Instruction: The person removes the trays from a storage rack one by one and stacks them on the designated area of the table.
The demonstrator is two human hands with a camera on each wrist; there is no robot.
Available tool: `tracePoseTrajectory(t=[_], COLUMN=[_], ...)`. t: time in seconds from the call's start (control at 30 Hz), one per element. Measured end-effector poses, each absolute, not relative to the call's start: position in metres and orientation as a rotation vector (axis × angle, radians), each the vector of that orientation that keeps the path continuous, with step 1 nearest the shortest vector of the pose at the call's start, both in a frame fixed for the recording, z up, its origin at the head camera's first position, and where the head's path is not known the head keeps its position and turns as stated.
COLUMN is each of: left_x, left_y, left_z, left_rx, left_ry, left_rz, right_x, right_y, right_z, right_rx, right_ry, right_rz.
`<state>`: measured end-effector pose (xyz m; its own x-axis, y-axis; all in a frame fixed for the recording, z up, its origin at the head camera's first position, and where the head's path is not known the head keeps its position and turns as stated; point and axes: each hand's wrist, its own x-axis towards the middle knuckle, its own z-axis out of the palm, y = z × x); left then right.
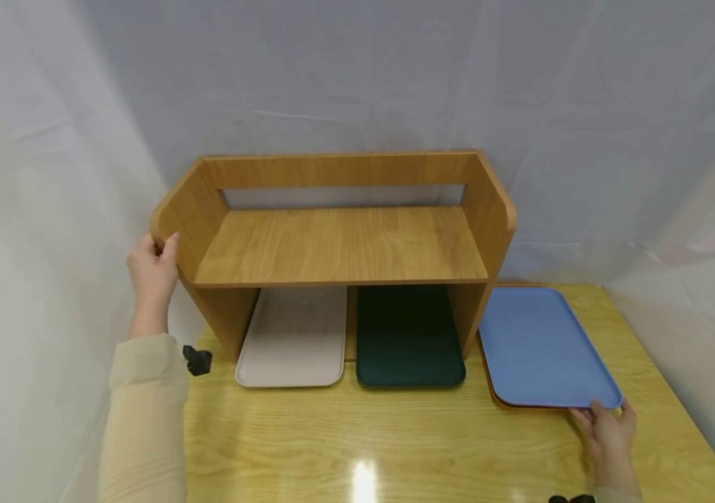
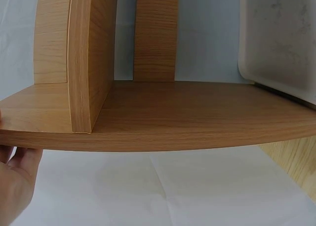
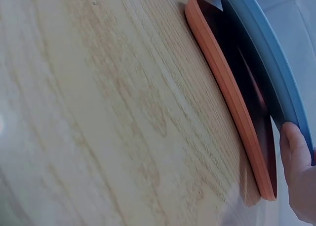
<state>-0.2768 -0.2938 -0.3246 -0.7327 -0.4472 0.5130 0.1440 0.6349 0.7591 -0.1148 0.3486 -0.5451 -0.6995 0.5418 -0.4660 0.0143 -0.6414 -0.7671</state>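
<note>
Blue tray (image 1: 542, 346): right hand (image 1: 609, 429) pinches near corner, lifted off orange tray (image 3: 232, 95) beside shelf (image 1: 338, 244). Risk: one-corner grip slips, tray drops. Left hand (image 1: 152, 269) grips shelf side.

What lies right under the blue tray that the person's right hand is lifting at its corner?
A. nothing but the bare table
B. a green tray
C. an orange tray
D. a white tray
C: the right wrist view shows an orange tray flat on the table beneath the raised blue tray, whose edge the right hand holds.
</note>
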Motion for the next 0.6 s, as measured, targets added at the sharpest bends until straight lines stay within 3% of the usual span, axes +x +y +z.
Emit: tracePoseTrajectory(t=[0.6], left_x=[-0.2772], left_y=[-0.2952], left_z=[-0.3245], left_rx=[0.225], left_ry=[-2.161], left_rz=[-1.098], right_x=[-0.1210], right_y=[0.3503], right_z=[-0.5523], right_rx=[-1.043], right_ry=[-1.111], right_rz=[2.378])
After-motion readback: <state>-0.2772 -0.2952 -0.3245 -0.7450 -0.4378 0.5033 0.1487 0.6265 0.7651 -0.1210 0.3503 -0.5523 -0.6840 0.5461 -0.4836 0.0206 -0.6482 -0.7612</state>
